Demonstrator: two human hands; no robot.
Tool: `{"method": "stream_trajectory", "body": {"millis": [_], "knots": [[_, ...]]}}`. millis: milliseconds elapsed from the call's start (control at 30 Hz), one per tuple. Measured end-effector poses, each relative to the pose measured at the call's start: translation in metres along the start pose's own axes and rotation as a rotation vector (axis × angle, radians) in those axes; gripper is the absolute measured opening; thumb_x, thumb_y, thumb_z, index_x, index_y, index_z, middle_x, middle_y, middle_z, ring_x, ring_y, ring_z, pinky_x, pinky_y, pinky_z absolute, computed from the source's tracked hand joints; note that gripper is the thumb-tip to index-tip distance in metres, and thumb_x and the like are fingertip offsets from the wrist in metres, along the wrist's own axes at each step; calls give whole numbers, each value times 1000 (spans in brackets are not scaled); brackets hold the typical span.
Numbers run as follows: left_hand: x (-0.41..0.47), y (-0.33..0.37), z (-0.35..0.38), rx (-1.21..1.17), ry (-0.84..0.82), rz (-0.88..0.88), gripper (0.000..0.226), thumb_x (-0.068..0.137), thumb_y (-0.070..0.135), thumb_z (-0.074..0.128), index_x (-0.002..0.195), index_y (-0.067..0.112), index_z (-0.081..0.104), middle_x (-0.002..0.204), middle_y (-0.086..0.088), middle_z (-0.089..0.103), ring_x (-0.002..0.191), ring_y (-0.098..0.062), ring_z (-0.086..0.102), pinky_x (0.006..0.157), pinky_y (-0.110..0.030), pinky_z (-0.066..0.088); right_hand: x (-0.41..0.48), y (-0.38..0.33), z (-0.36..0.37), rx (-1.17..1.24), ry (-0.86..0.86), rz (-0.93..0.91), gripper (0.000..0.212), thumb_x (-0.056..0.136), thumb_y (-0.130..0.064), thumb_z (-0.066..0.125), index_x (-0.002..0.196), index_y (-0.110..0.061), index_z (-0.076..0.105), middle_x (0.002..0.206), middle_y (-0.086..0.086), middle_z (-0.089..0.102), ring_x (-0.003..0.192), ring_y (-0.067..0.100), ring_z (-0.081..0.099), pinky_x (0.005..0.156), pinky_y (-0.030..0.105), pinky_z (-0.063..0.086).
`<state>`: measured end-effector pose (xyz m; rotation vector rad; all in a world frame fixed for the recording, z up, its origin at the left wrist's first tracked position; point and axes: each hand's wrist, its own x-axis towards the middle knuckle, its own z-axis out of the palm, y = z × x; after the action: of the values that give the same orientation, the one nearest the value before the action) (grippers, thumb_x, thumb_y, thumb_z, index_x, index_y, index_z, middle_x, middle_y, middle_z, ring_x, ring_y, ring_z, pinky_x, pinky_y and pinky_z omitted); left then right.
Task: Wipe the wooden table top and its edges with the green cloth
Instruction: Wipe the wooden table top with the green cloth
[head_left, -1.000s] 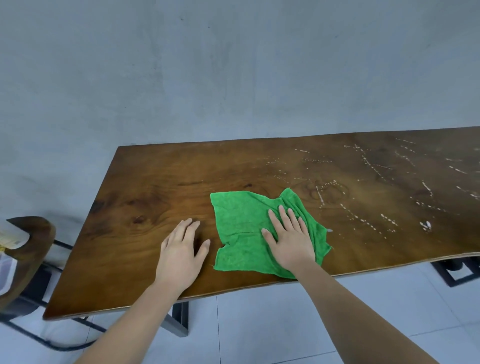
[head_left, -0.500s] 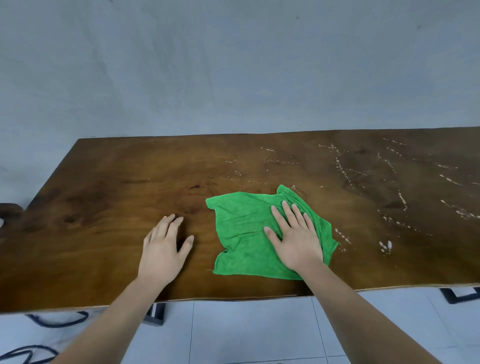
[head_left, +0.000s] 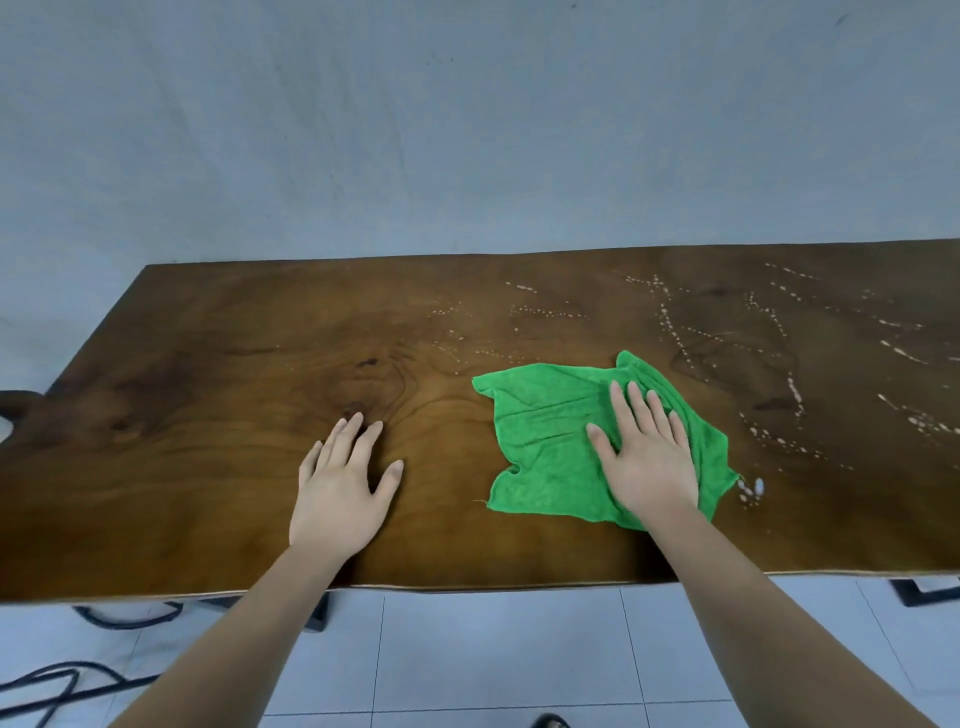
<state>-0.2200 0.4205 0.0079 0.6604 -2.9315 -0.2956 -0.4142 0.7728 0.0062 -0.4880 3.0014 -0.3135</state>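
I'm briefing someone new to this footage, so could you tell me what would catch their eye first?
The bright green cloth stands out most, spread on the brown wooden table top right of centre, pressed flat under the right hand. Beyond it, trails of pale droplets speckle the table's right part. The left hand lies flat on bare wood.

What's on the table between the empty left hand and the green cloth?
Nothing: the head view shows only bare wooden table top between the left hand and the green cloth.
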Motion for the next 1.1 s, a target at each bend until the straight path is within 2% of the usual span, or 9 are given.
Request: {"method": "stream_trajectory", "body": {"millis": [67, 133, 233, 333, 467, 600, 733, 933, 1100], "knots": [[0, -1, 2, 8, 4, 3, 84, 104, 84, 13, 170, 37, 35, 181, 6, 29, 169, -18, 19, 137, -50, 16, -10, -29, 3, 19, 16, 53, 70, 110, -65, -5, 175, -41, -12, 187, 1, -3, 173, 30, -7, 139, 54, 3], [1, -1, 3, 17, 4, -1, 83, 104, 84, 14, 171, 37, 34, 181, 6, 28, 169, -18, 18, 137, -49, 15, -25, -69, 10, 34, -18, 22, 71, 107, -65, -16, 174, -42, -10, 185, 3, -10, 170, 35, -14, 138, 60, 0], [0, -2, 3, 25, 4, 5, 79, 106, 79, 17, 171, 37, 33, 182, 6, 26, 170, -16, 14, 137, -48, 15, -50, -135, 27, 35, -106, -133, 82, 101, -79, -17, 173, -42, -8, 182, 2, -22, 167, 38, -25, 134, 63, -14], [-1, -2, 3, 14, 4, 15, 75, 106, 73, 21, 171, 36, 34, 182, 5, 24, 170, -14, 10, 137, -48, 14, -75, -183, 44, -37, -157, -341, 84, 103, -82, -9, 175, -41, -5, 183, 2, -21, 168, 36, -26, 132, 63, -17], [-2, -2, 3, 15, 7, 20, 74, 107, 68, 21, 170, 33, 36, 182, 3, 25, 170, -15, 11, 137, -50, 14, -82, -185, 45, -39, -165, -493, 78, 110, -75, 5, 178, -36, 5, 185, -4, -13, 171, 28, -20, 136, 57, -12], [-1, 0, 4, 10, 13, 11, 74, 107, 71, 22, 169, 35, 37, 181, 4, 27, 170, -15, 13, 136, -49, 15, -69, -138, 36, -28, -150, -576, 74, 110, -79, 4, 176, -46, 5, 185, -10, -12, 171, 17, -16, 138, 49, -9], [1, 0, 4, 29, 5, 2, 77, 106, 76, 17, 170, 36, 34, 181, 5, 26, 170, -16, 14, 136, -48, 14, -35, -58, 13, -17, -112, -404, 71, 108, -82, 3, 173, -54, 0, 184, -15, -13, 170, 10, -15, 140, 46, -3], [0, 0, 5, 26, 7, 2, 81, 105, 79, 13, 171, 36, 34, 182, 4, 26, 170, -18, 15, 137, -49, 15, 17, 79, -30, -54, -38, -13, 76, 106, -82, -2, 174, -49, 1, 184, -9, -8, 172, 17, -4, 138, 47, -1], [1, -1, 6, 30, 10, -4, 81, 105, 80, 14, 171, 36, 33, 182, 4, 25, 170, -18, 15, 136, -49, 14, 36, 85, -35, -26, -16, 247, 76, 109, -71, 4, 178, -37, 2, 187, -1, -5, 173, 23, -2, 140, 50, 2]]}}
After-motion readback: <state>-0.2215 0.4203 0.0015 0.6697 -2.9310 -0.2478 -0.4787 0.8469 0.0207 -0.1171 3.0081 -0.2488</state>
